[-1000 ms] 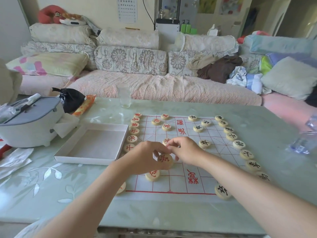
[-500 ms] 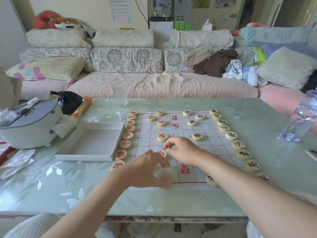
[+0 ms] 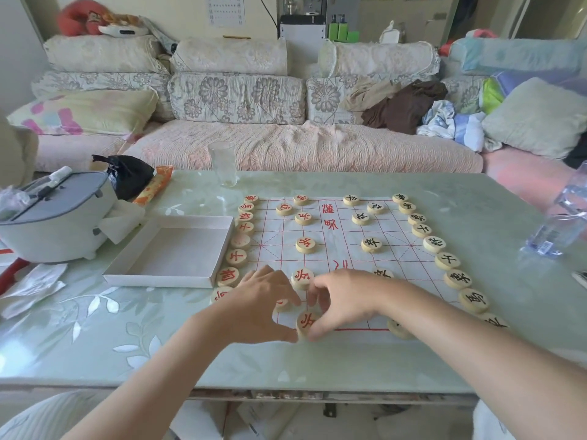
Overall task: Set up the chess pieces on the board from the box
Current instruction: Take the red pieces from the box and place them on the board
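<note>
Red xiangqi piece (image 3: 306,322) pinched at the board's near edge

The piece sat low and centre in the frame on the paper board (image 3: 346,249), right hand (image 3: 344,301) and left hand (image 3: 259,308) both closed their grip on it; the empty white box (image 3: 171,252) lay left on the tabletop (image 3: 95,344).

One board (image 3: 336,249), one box (image 3: 171,252), roughly thirty pieces (image 3: 306,245)
</note>
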Action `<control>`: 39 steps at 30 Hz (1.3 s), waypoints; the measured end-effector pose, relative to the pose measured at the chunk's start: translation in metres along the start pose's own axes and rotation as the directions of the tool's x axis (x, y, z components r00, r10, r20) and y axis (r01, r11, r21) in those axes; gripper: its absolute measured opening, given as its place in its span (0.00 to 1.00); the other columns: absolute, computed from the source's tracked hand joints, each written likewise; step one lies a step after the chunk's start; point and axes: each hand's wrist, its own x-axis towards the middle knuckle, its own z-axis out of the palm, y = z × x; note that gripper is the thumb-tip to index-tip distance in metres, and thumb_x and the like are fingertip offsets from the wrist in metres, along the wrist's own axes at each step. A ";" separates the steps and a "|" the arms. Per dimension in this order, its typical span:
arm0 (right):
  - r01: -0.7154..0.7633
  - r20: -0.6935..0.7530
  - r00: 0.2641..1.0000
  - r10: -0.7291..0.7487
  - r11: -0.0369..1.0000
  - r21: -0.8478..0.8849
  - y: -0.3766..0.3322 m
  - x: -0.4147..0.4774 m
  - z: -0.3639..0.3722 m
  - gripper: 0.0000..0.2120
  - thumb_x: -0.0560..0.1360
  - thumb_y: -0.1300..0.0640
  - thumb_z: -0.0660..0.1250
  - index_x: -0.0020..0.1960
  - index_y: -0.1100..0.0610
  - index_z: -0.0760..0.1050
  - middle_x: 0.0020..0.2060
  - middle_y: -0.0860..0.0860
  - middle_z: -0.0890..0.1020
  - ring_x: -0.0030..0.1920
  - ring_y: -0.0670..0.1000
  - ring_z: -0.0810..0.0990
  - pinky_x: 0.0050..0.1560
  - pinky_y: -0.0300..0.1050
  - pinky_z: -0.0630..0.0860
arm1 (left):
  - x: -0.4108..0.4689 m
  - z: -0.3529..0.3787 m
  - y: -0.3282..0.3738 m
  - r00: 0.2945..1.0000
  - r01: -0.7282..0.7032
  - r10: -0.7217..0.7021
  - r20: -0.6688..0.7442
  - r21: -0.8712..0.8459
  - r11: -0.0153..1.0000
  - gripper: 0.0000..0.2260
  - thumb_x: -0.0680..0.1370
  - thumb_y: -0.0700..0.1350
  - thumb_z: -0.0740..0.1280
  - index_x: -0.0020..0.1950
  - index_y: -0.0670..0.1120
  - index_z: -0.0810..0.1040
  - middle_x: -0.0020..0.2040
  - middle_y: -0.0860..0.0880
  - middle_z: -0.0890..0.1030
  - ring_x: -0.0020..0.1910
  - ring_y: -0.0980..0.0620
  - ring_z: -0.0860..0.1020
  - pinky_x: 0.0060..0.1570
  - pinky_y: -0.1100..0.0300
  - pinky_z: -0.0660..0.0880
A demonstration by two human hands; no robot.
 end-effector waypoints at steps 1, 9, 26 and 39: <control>-0.014 -0.022 1.000 0.012 0.996 -0.088 -0.001 -0.001 0.003 0.28 0.59 0.30 0.75 0.52 0.43 0.75 0.44 0.40 0.78 0.46 0.44 0.77 0.42 0.42 0.72 | -0.002 0.002 0.000 1.000 -0.001 0.001 -0.011 -0.005 1.000 0.25 0.65 0.66 0.71 0.60 0.60 0.77 0.55 0.61 0.71 0.56 0.59 0.63 0.55 0.64 0.61; 0.051 -0.021 0.998 -0.052 0.998 -0.046 0.001 0.002 0.014 0.26 0.59 0.36 0.77 0.53 0.42 0.76 0.45 0.41 0.81 0.47 0.44 0.79 0.47 0.47 0.79 | -0.011 0.010 0.004 0.999 -0.023 0.021 -0.046 -0.038 0.999 0.23 0.67 0.69 0.68 0.58 0.60 0.78 0.61 0.62 0.68 0.63 0.60 0.61 0.61 0.62 0.64; 0.000 -0.153 0.988 0.022 0.989 0.146 0.017 0.009 -0.004 0.19 0.70 0.36 0.70 0.58 0.42 0.75 0.48 0.41 0.79 0.48 0.43 0.78 0.47 0.41 0.74 | 0.003 -0.008 -0.012 0.982 0.075 -0.091 -0.163 -0.099 0.992 0.17 0.74 0.61 0.67 0.60 0.57 0.73 0.58 0.61 0.73 0.60 0.59 0.66 0.58 0.64 0.63; -0.043 -0.352 0.933 0.079 0.993 0.108 0.029 0.053 0.018 0.30 0.67 0.27 0.65 0.64 0.41 0.72 0.58 0.42 0.74 0.57 0.47 0.75 0.57 0.48 0.74 | 0.052 0.008 -0.020 0.956 0.293 -0.291 0.030 -0.132 0.947 0.25 0.72 0.51 0.66 0.69 0.55 0.71 0.62 0.57 0.76 0.62 0.53 0.70 0.61 0.57 0.70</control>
